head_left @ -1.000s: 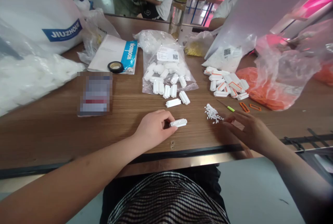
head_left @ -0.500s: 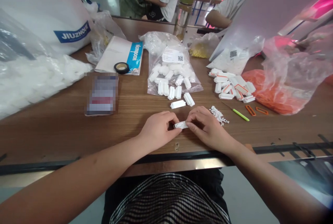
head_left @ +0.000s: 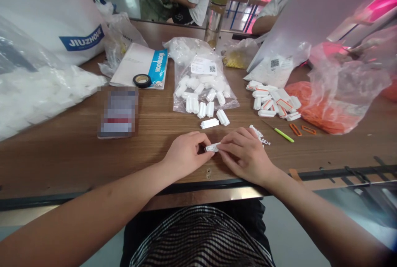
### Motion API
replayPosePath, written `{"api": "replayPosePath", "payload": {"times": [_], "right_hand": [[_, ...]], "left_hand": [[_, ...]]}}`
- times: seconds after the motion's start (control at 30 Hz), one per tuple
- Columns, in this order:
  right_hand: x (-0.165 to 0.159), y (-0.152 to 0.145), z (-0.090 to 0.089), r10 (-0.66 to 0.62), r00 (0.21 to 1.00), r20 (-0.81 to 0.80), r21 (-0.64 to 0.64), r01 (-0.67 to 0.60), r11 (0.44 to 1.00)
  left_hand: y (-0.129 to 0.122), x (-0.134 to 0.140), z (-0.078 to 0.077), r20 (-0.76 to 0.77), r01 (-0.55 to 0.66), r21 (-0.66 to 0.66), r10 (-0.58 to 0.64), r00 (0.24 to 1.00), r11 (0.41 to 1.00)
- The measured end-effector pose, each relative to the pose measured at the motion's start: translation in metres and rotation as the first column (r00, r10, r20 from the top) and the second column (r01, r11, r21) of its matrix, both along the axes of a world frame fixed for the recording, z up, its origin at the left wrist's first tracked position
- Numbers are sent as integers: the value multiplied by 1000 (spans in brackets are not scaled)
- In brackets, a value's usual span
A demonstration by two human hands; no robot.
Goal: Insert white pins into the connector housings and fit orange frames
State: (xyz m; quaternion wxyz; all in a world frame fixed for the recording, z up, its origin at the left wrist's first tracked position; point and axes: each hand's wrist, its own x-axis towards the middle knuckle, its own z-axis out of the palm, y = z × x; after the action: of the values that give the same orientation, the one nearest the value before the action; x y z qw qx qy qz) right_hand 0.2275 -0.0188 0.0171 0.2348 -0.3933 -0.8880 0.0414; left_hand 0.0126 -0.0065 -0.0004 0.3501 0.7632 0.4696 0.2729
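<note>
The block (head_left: 212,148) is lying between the two hands, close to the near edge of the table (head_left: 83,163). Its long axis is running left to right, with the right end seeming to tilt slightly toward the far side. The holed face is showing upward.

The left hand (head_left: 185,154) is holding the block narrowly by its left part, the index finger curling along the far side and the thumb lying on the near side. The right hand (head_left: 245,153) is coming in from the right, its fingertips bunching over the right end and hiding it. Neither hand is nearer, since both are reaching the block, one toward each end. Whether the right fingertips are pinching a bit cannot be told.

The pile of bits (head_left: 262,137) is lying just beyond the right hand, on its far right side and partly covered by it, so the right hand is nearer to it than the left. The pick (head_left: 283,135) is resting farther right. Two spare blocks (head_left: 210,123) are lying on the far side of the held one.
</note>
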Motion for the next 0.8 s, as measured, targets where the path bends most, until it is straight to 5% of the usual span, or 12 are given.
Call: {"api": "replayPosePath", "payload": {"times": [0.23, 0.33, 0.4, 0.47, 0.6, 0.7, 0.8], "right_hand": [[-5, -2, 2, -26, 1000, -11, -94, 25, 995], [12, -3, 0, -29, 989, -143, -146, 8, 989], [34, -3, -2, -156, 952, -262, -170, 113, 979], [62, -2, -4, -371, 882, -290, -206, 321, 924], [114, -3, -8, -659, 751, -34, -263, 630, 731], [131, -6, -11, -703, 710, 46, -345, 671, 656], [130, -7, -13, -692, 722, 29, -373, 650, 662]], "left_hand": [[0, 0, -2, -19, -1, 4, 1, 1000, 1000], [1, -1, -3, -33, -1, 11, 1, 999, 1000], [1, -2, -3, -43, 4, 18, -3, 999, 1000], [1, -2, -3, -56, 10, 26, -9, 998, 1000], [2, -1, -1, -78, 11, 20, -10, 997, 1000], [1, -1, -1, -82, 9, 11, -8, 997, 1000], [1, -1, -1, -80, 6, 9, -6, 997, 1000]]}}
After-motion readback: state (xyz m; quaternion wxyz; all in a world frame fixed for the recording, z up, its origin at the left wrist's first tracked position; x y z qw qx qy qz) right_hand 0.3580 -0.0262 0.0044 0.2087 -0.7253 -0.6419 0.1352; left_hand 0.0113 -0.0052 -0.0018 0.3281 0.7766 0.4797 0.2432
